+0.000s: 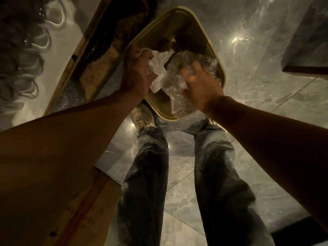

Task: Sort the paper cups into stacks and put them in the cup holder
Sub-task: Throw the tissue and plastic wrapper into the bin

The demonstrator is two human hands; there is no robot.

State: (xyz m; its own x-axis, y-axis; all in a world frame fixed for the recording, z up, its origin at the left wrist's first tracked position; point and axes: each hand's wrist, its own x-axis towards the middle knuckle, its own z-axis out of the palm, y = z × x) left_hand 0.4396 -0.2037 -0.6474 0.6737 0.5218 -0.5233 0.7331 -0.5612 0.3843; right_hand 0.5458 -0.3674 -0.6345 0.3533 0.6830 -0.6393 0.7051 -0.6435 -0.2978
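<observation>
I look straight down at a yellow-rimmed bin standing on the floor in front of my feet. My left hand is closed on crumpled white paper above the bin's left side. My right hand grips a crumpled clear plastic wrapper over the bin's opening. The paper and the plastic touch each other between the hands. No paper cups and no cup holder are in view. The bin's inside is dark and its contents are hard to make out.
A gold-edged counter or cabinet edge runs diagonally at the left of the bin. A cardboard box lies at the lower left. My legs in grey jeans stand on glossy marble floor tiles. A dark block sits at the upper right.
</observation>
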